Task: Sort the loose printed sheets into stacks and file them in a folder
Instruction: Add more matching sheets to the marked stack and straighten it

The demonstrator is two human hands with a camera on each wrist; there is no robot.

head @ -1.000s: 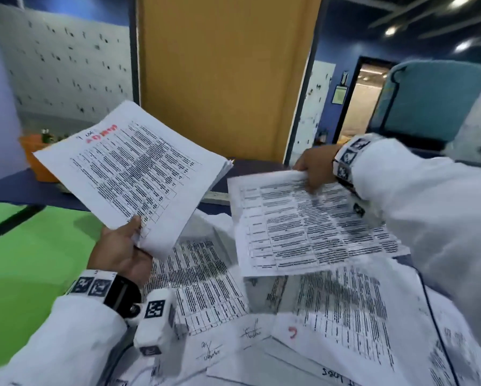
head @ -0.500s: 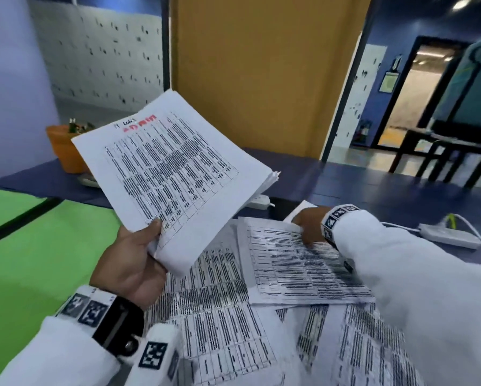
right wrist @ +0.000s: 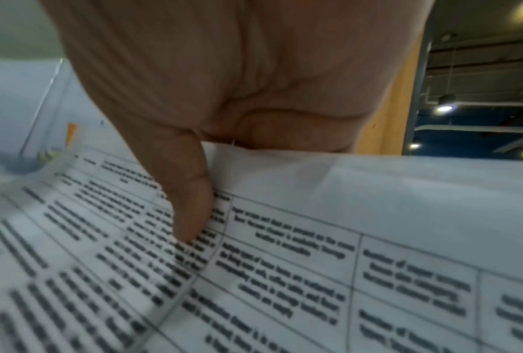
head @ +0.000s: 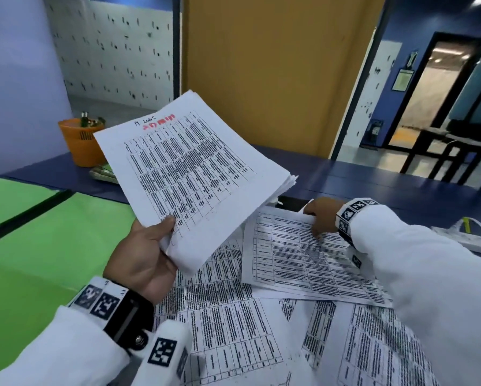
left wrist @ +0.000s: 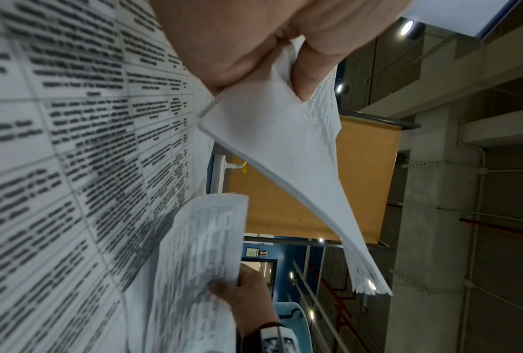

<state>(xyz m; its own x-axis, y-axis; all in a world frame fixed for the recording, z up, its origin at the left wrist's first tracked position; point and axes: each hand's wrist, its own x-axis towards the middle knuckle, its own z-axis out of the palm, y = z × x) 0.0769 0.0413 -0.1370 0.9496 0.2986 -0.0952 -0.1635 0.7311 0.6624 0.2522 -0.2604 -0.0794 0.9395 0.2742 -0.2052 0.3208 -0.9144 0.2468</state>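
Left hand (head: 141, 254) grasps a raised stack (head: 189, 174) by its near corner, thumb on top. Right hand (head: 321, 215) pinches one sheet's (head: 303, 263) far edge, apparently just above loose sheets (head: 233, 324) covering the bench (head: 373, 185).

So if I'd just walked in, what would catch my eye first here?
Probably the thick stack of white printed sheets with red handwriting on top, gripped and raised by the left hand above the desk. Below it lies a jumble of loose white table-printed pages, where the right hand pinches the far edge of one sheet. Bright green folders lie at left.
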